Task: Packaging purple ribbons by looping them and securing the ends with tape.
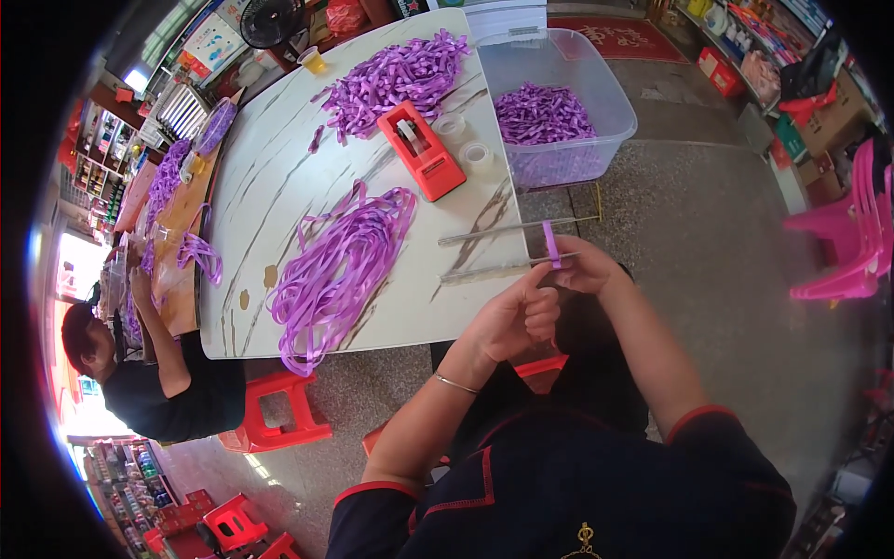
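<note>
Beside the table, your right hand pinches the purple ribbon; I can't tell if your left hand grips it. Keep it flat on the rods.

Fan: dark, at the top left of my feed.
Drink cup: I see yellow liquid in it, near the fan.
Red mat: upper right for me.
Pink chairs: at my far right.
Red stool: I spot it lower left.

Dark shirt — red sleeve trim, silvery bangle
</note>
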Available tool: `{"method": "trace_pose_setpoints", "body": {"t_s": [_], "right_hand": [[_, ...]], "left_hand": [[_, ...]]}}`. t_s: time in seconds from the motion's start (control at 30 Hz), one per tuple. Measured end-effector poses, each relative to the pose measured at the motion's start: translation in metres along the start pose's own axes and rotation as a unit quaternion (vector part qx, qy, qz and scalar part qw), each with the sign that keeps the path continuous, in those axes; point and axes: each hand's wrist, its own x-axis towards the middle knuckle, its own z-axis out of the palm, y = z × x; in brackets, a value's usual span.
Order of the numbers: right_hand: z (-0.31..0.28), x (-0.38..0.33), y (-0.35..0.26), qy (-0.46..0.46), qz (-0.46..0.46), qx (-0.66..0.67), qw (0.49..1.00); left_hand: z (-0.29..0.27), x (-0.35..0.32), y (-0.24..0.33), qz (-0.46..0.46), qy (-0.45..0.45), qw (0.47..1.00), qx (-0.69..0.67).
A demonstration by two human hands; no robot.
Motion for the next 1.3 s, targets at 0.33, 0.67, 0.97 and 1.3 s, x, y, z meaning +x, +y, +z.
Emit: {"method": "trace_pose_setpoints", "body": {"t_s": [0.33,0.67,0.97,1.3], "right_hand": [[0.024,-0.04,-0.045,0.075,-0.024,-0.254,0.964],[0.011,-0.033,-0.032,0.085,-0.068,-0.314,0.943],[-0.018,0.022,0.026,-0.134,-0.017,0.068,0.989],[-0.012,0.02,0.022,-0.124,-0.035,0.016,0.991]], "left_hand": [[0.003,0.0,0.001,-0.003,0.017,0.999,-0.03],[0.006,0.0,0.002,-0.003,0.018,1.0,-0.017],[0.002,0.001,0.001,-0.004,0.005,1.0,-0.016],[0.002,0.001,0.003,-0.004,-0.009,1.0,-0.001]]}}
